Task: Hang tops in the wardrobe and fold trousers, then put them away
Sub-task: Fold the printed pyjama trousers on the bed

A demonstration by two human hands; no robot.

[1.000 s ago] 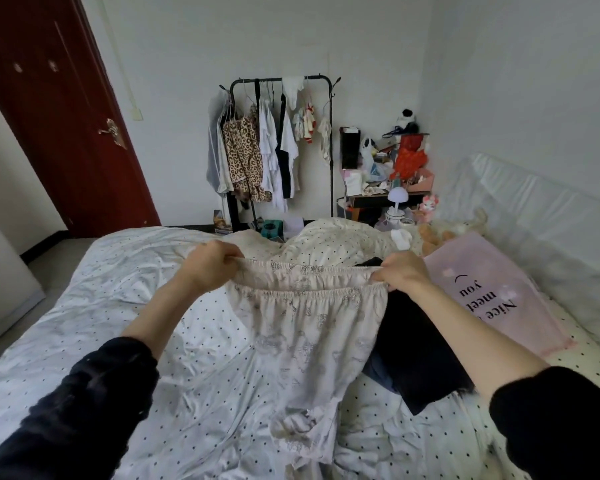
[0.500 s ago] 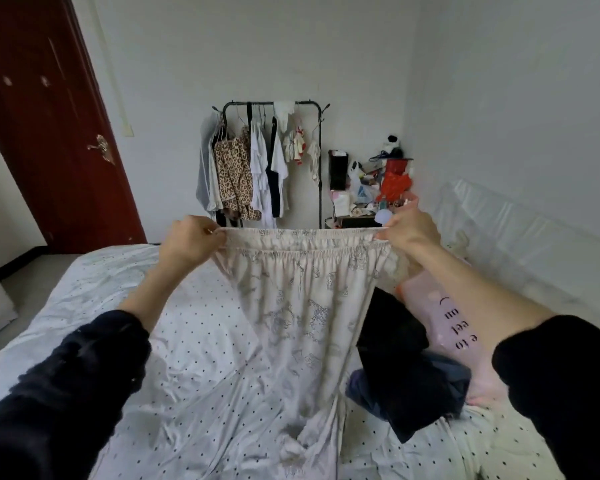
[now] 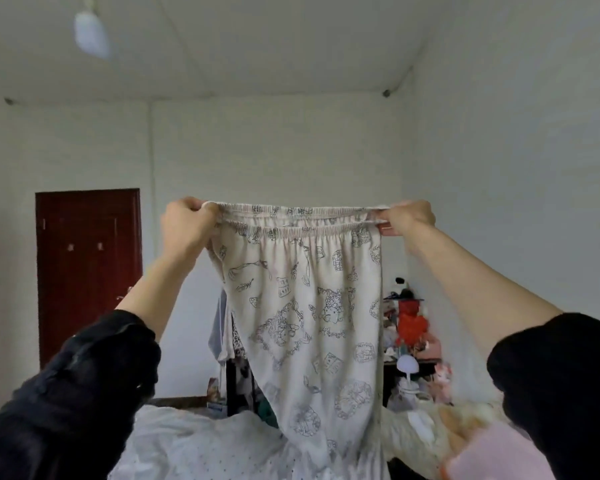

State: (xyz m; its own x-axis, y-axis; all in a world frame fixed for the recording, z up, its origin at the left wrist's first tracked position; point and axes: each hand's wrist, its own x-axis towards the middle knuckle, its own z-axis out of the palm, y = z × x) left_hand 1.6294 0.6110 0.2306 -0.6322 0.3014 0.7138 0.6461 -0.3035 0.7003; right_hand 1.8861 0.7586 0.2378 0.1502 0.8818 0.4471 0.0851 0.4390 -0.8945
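Note:
Cream pyjama trousers with a grey cartoon print hang in the air in front of me, stretched wide at the elastic waistband. My left hand grips the left end of the waistband. My right hand pinches the right end. Both arms are raised to about head height. The legs of the trousers drop down to the spotted bedsheet. Behind the fabric, the clothes rack with hung tops is mostly hidden.
A dark red door stands at the back left. A cluttered side table with red items, a soft toy and a small white lamp sits at the back right. A pink pillow lies at the lower right on the bed.
Both hands have lifted the trousers from just above the bed to head height, and my view has tilted up toward the ceiling. The dark clothes on the bed are out of sight.

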